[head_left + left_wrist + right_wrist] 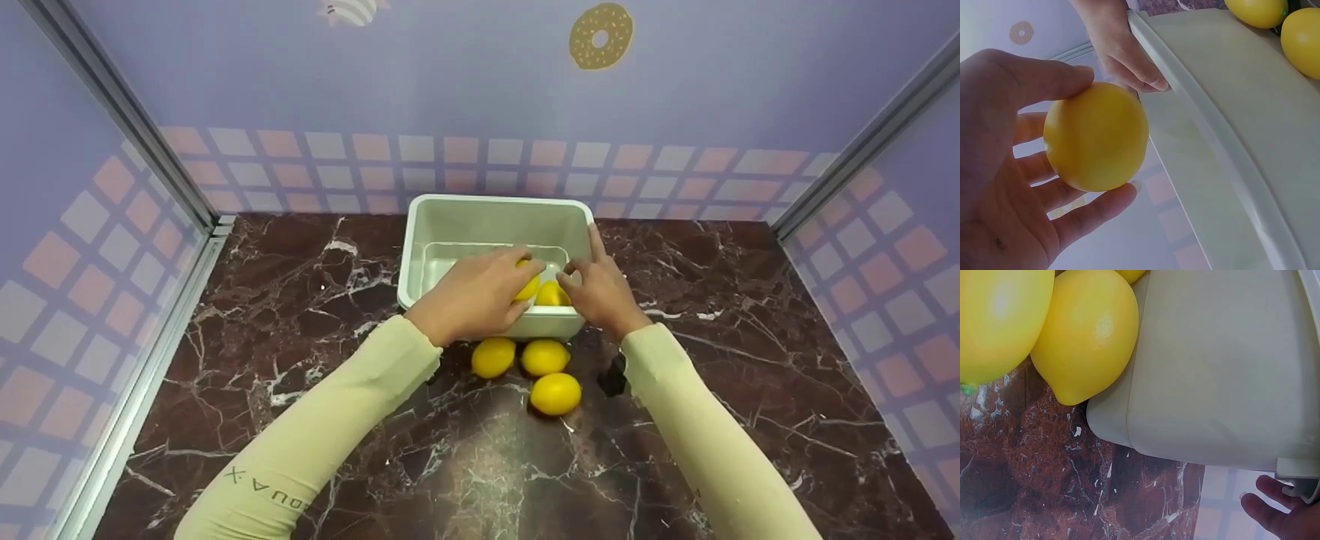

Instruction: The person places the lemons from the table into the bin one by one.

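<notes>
A person in pale yellow sleeves (pixel 322 420) works at a white bin (pixel 495 198) in the centre of the frame, on a dark marbled counter (pixel 457 480). The left hand (pixel 480 289) holds one lemon (pixel 1096 136) over the bin's front part; another, the inner lemon (pixel 553 294), lies inside, near the front wall. Just below the bin in the frame, three loose lemons (pixel 546 358) sit close together, probably so they are within easy reach.

The left thumb presses the top of the held lemon while the other fingers spread in a fan behind and beneath it, opened about as wide as the fruit; this cradle likely keeps a smooth, round thing from rolling. At the bin's right side, the right hand (pixel 602 289) grips the rim loosely, thumb inside and some fingers hanging outside, apparently to steady it.
</notes>
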A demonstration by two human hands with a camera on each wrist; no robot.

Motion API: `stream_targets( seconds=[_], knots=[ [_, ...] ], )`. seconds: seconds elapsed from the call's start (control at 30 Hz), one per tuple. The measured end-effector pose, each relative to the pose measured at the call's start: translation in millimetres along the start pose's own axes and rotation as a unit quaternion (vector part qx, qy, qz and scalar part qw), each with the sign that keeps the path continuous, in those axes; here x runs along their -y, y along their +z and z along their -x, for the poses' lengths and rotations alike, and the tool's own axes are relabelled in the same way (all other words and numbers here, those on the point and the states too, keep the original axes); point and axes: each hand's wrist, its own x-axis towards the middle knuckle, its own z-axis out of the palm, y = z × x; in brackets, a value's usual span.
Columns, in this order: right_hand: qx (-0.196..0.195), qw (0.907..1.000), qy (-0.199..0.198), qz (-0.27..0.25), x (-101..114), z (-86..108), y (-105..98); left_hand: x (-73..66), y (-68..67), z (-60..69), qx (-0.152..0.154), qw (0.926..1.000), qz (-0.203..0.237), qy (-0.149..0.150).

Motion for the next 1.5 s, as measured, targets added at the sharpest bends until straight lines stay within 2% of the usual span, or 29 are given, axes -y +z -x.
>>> stream_targets(
  seconds=[0.23, 0.47, 0.9, 1.5],
  knots=[
    [-0.001, 1.0000, -0.003, 0.004, 0, -0.9, 0, 1.8, -2.4, -3.4, 0.011, 0.9999, -0.005, -0.007],
    [0.002, 1.0000, 0.002, 0.002, 0, -0.9, 0, 6.2, -2.7, -6.8, 0.006, 0.9999, -0.011, -0.010],
    [0.000, 1.0000, 0.002, -0.002, 0, 0.2, 1, 10.0, -6.3, -11.5, 0.006, 0.9998, -0.010, -0.019],
    [0.003, 1.0000, 0.008, -0.002, -1, -0.7, 1, 16.1, -9.0, -21.0, 0.020, 0.9993, 0.002, -0.032]
  ],
)
